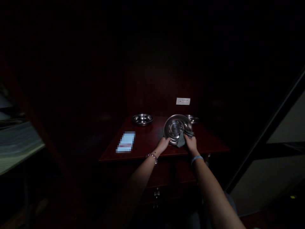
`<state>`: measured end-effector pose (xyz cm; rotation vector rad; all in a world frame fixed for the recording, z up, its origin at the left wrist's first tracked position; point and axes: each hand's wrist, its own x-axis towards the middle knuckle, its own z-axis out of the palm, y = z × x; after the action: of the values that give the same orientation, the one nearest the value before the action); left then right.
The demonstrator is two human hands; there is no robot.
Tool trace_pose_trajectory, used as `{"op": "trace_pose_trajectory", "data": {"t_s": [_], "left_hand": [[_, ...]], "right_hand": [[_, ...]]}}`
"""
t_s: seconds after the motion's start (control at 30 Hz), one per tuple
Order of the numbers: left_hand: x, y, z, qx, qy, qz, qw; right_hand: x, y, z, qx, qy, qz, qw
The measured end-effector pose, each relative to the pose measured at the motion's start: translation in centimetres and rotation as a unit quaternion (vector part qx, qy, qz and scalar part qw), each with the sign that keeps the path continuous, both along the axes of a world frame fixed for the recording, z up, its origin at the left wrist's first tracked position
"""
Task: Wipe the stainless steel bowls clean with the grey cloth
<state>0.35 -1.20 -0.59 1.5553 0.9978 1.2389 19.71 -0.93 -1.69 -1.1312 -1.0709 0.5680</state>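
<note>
A shiny metal bowl [175, 125] is tilted up above the dark red tabletop, its round face toward me. My left hand [163, 144] grips its lower left rim, thumb on the near side. At the lower right of the bowl, my right hand [191, 143] is closed on a grey cloth [181, 139], which lies against the metal. Another metal bowl [142, 119] rests upright at the back left of the table. Partly hidden behind the held bowl, a further metal dish [193, 119] sits at the back right.
A blurred-out, bright rectangular item [126, 142] lies on the left of the table [147, 149]. White wall sockets [183, 101] are set in the back panel. Below the tabletop is a drawer with a metal handle [156, 193]. The surroundings are very dark.
</note>
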Motion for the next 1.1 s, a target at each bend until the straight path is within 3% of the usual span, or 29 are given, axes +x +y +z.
{"op": "trace_pose_trajectory", "data": {"t_s": [0.27, 0.43, 0.57, 0.73, 1.1], "left_hand": [[0.1, 0.5, 1.0, -0.081, -0.023, -0.048, 0.995], [0.5, 1.5, 1.5, -0.021, 0.046, 0.03, 0.998], [0.7, 1.9, 1.3, 0.036, 0.029, 0.085, 0.995], [0.5, 1.7, 0.9, -0.018, 0.044, 0.097, 0.994], [0.2, 2.1, 0.6, -0.01, 0.019, 0.076, 0.997]], "right_hand": [[0.1, -0.1, 0.0, -0.035, -0.047, -0.066, 0.996], [0.3, -0.1, -0.2, -0.043, -0.049, -0.088, 0.994], [0.2, -0.1, -0.1, -0.05, -0.063, -0.079, 0.994], [0.1, 0.0, -0.1, -0.055, -0.067, -0.068, 0.994], [0.3, 0.3, -0.3, -0.06, -0.077, -0.051, 0.994]]}}
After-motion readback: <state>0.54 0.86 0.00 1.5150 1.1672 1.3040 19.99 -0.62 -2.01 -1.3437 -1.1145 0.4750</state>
